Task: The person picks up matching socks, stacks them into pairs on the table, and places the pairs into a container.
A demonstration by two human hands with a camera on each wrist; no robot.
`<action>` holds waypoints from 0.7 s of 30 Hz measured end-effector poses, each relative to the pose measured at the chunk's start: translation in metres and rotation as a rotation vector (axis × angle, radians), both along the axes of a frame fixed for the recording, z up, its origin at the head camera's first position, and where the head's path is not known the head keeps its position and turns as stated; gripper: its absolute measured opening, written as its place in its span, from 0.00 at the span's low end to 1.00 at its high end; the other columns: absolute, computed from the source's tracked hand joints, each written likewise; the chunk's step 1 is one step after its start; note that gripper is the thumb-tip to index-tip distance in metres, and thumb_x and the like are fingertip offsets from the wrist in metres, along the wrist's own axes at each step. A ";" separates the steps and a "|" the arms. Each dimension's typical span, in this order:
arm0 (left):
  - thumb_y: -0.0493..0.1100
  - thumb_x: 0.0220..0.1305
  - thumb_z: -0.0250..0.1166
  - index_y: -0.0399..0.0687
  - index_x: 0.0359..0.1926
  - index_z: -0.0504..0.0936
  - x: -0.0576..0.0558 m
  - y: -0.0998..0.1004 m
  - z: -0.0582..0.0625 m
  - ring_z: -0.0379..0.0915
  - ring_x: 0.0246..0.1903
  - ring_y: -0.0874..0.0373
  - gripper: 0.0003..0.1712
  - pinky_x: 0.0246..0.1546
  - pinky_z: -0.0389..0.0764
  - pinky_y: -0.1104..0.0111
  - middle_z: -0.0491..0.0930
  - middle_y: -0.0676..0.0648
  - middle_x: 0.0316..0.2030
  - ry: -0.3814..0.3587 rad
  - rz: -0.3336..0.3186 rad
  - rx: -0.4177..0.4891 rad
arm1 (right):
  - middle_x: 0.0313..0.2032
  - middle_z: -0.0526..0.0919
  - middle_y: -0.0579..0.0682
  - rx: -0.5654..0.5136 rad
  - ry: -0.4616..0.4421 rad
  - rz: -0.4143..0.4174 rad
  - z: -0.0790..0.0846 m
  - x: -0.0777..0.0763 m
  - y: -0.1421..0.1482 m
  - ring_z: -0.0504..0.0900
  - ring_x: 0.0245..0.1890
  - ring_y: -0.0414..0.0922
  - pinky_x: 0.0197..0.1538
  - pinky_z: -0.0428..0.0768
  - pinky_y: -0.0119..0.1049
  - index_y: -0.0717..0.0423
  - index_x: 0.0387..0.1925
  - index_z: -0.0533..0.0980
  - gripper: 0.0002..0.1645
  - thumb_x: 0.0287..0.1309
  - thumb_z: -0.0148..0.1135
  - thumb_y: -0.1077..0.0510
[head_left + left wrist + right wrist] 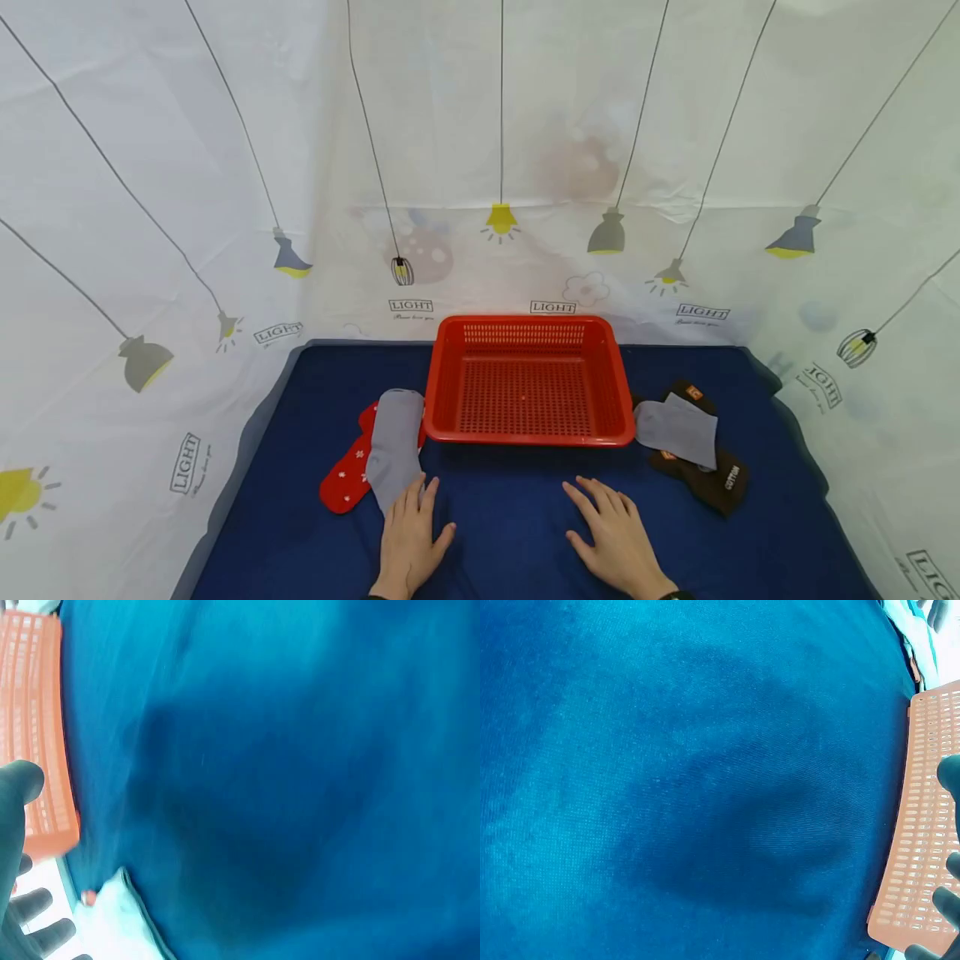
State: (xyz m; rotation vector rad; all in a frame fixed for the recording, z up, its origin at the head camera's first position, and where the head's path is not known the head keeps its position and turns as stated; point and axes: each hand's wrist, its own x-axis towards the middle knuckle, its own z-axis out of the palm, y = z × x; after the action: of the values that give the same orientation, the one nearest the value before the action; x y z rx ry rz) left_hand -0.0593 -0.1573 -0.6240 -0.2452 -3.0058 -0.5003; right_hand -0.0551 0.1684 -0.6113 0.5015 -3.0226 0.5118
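My left hand (410, 537) is spread over the blue cloth, its fingertips near the lower end of a grey sock (395, 442). Under that grey sock lies a red sock (347, 477) with small white flowers. My right hand (617, 537) has its fingers extended above the cloth and holds nothing. Beyond both hands stands a red plastic basket (525, 437) with a perforated bottom and nothing inside. Right of it, another grey sock (678, 429) lies across dark brown socks (726, 483) marked COTTON. In both wrist views, the hand's fingers (39, 919) appear beside the basket (922, 825).
A dark blue cloth (510, 533) covers the table. White sheeting (465, 125) printed with hanging lamps rises behind it and along both sides. The basket stands close to the back edge, between the two sock piles.
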 end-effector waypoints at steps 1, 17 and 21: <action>0.53 0.57 0.75 0.39 0.68 0.74 -0.002 -0.003 0.000 0.70 0.60 0.37 0.41 0.58 0.72 0.42 0.71 0.34 0.65 -0.001 0.013 -0.003 | 0.66 0.75 0.57 0.001 0.001 0.001 0.000 0.001 0.000 0.74 0.63 0.60 0.60 0.69 0.68 0.48 0.69 0.74 0.42 0.53 0.77 0.46; 0.52 0.51 0.78 0.38 0.65 0.75 -0.036 -0.041 -0.006 0.70 0.59 0.33 0.44 0.56 0.73 0.40 0.71 0.31 0.63 0.017 0.085 -0.086 | 0.66 0.74 0.56 -0.009 0.008 0.013 -0.002 0.001 -0.003 0.74 0.63 0.60 0.59 0.71 0.66 0.49 0.69 0.74 0.42 0.54 0.77 0.46; 0.53 0.50 0.79 0.38 0.66 0.74 -0.040 -0.045 -0.007 0.69 0.59 0.32 0.45 0.56 0.73 0.38 0.71 0.30 0.63 -0.027 0.091 -0.080 | 0.66 0.74 0.56 -0.016 0.016 0.019 -0.003 0.001 -0.004 0.74 0.63 0.60 0.58 0.71 0.66 0.49 0.69 0.74 0.42 0.54 0.77 0.46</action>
State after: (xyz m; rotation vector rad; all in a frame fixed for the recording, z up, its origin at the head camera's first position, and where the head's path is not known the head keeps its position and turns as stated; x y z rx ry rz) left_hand -0.0997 -0.2024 -0.6312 -0.1074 -3.0498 -0.3784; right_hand -0.0539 0.1648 -0.6146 0.5317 -2.9993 0.5303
